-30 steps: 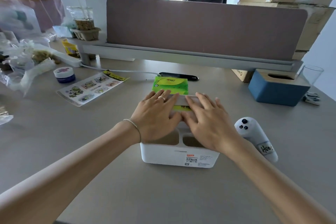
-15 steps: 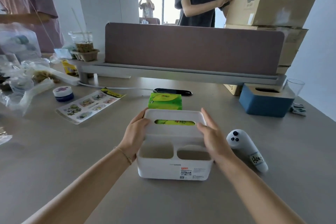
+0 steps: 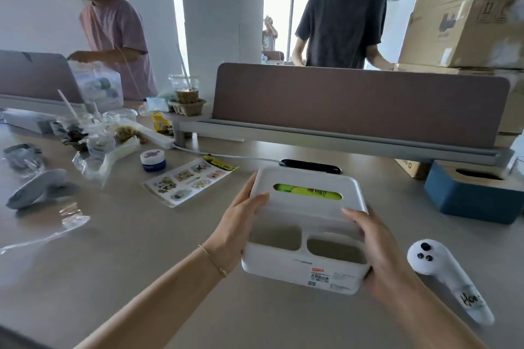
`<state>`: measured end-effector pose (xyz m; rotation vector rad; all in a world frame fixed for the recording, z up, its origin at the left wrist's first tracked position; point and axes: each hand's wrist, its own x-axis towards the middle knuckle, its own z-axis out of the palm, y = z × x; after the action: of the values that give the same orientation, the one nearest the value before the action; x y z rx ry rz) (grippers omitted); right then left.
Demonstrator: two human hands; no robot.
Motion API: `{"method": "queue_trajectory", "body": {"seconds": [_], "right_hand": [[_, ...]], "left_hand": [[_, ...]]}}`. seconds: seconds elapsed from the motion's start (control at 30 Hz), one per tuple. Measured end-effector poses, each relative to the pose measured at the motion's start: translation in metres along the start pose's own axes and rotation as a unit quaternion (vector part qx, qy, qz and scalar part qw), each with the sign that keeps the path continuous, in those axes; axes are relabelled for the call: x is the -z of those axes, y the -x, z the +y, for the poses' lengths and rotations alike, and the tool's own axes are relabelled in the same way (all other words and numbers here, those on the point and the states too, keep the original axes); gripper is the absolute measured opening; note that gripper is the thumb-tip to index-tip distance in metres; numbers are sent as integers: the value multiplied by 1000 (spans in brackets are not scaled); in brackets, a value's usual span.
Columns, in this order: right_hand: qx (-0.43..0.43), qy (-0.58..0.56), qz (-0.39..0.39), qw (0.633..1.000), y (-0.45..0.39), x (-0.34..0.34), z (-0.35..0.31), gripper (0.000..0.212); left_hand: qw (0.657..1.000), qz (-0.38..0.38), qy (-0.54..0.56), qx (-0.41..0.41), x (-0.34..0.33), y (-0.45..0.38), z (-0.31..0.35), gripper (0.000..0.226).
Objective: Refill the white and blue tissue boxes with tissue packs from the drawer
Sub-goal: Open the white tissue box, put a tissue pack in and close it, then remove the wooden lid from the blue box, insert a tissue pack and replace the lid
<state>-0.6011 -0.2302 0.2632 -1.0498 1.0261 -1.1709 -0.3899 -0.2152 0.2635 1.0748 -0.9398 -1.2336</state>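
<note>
while both hands clasp it from the sides, the white tissue box point(image 3: 304, 231) sits a bit tilted over the counter point(image 3: 141, 263), near centre of the head view; can't tell if its base fully touches. left hand point(image 3: 236, 225) wraps the box's left side, thumb on the lid edge, grip pressed on the box. right hand point(image 3: 378, 249) clamps the right side w/ fingers along the lid's near corner, grip also pressed on the box. lid is on; a green tissue pack point(image 3: 307, 191) shows thru the slot on top. two open compartments face the wearer at the box's near end, w/ a label on the front wall.

blue tissue box point(image 3: 472, 198) stands to the right, well apart, w/ a wooden top and oval slot, close to the grey divider panel point(image 3: 354, 105). white controller point(image 3: 448, 278) lies just right of the right hand, handwriting on its handle. sticker sheet point(image 3: 188, 181) lies left of the box, small blue jar point(image 3: 153, 160) beyond it. black oblong thing point(image 3: 310, 166) lies behind the white box. clear plastic wrap and cups clutter the far left. person in a pink shirt point(image 3: 113, 37) and person in a dark shirt point(image 3: 340, 25) stand behind the divider; cardboard boxes point(image 3: 465, 14) stacked at the far right.
</note>
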Motion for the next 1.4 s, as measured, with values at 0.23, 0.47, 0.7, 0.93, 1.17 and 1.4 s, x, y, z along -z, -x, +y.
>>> {"method": "queue_trajectory", "body": {"seconds": [0.23,0.47,0.7,0.93,1.17,1.4], "right_hand": [[23,-26,-29,999,-74,-90,-42,21],[-61,-10,-46,997,-178,-158,-32,37],[-88,29,-32,995,-285,-201,11,51],[-90,62,-18,994,-331,-217,42,39],[-87,90,-11,992,-328,-224,53,28],[-65,211,-7,975,-316,-221,27,38]], "left_hand": [[999,36,-16,-37,65,-61,76,41],[995,85,-51,-7,122,-150,96,30],[992,111,-50,25,175,-241,75,29],[991,114,-58,45,207,-296,45,38],[986,127,-98,48,221,-306,26,37],[898,200,-391,-37,207,-297,40,49]]}}
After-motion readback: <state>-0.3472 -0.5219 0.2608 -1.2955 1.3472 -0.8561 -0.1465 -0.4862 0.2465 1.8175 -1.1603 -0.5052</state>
